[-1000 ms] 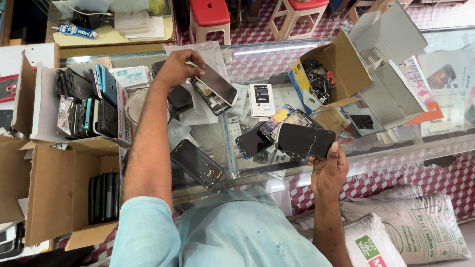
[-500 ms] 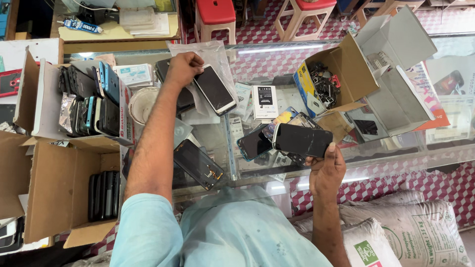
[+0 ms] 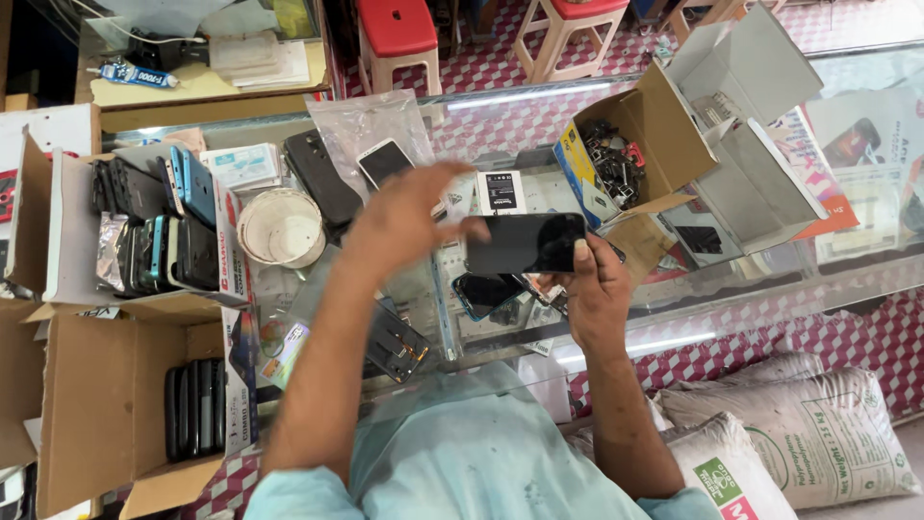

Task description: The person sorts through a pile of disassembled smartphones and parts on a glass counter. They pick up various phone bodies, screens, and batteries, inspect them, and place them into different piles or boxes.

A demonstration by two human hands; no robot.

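Observation:
My right hand (image 3: 594,291) holds a black phone (image 3: 526,243) flat, screen up, over the glass counter (image 3: 731,279). My left hand (image 3: 402,218) is blurred, its fingers apart, and its fingertips reach the phone's left edge. It holds nothing. Behind my left hand, a white-faced phone (image 3: 384,160) lies on a clear plastic bag (image 3: 358,120), next to a dark phone (image 3: 324,179). More phones and a screen part (image 3: 395,347) lie on the counter under my arms.
White and brown cardboard boxes (image 3: 67,241) at the left hold several phones. A round white container (image 3: 281,227) sits beside them. An open box (image 3: 626,159) of small dark parts stands at the right. A red stool (image 3: 399,27) and sacks (image 3: 789,433) are on the floor.
My left hand has let go of the white-faced phone on the plastic bag and swung right to the black phone. My right hand has lifted that phone higher and toward the middle.

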